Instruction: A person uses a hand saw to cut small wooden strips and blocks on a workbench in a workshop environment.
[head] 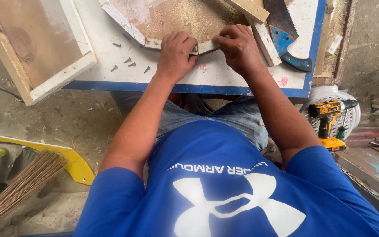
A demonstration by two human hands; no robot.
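left hand point(175, 55) clamps the frame corner point(154, 43) at 12 o'clock on the white-topped table point(224, 74), right hand point(239, 47) pinches the short wood strip point(208, 46) against it; keep the joint flush, steady (loose screws point(128, 63) at 10).

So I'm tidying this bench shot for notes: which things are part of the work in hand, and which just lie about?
In hand:
left hand
right hand
small wood strip
angled wooden frame

Lying about:
handsaw
loose screws
cordless drill
broom
framed board
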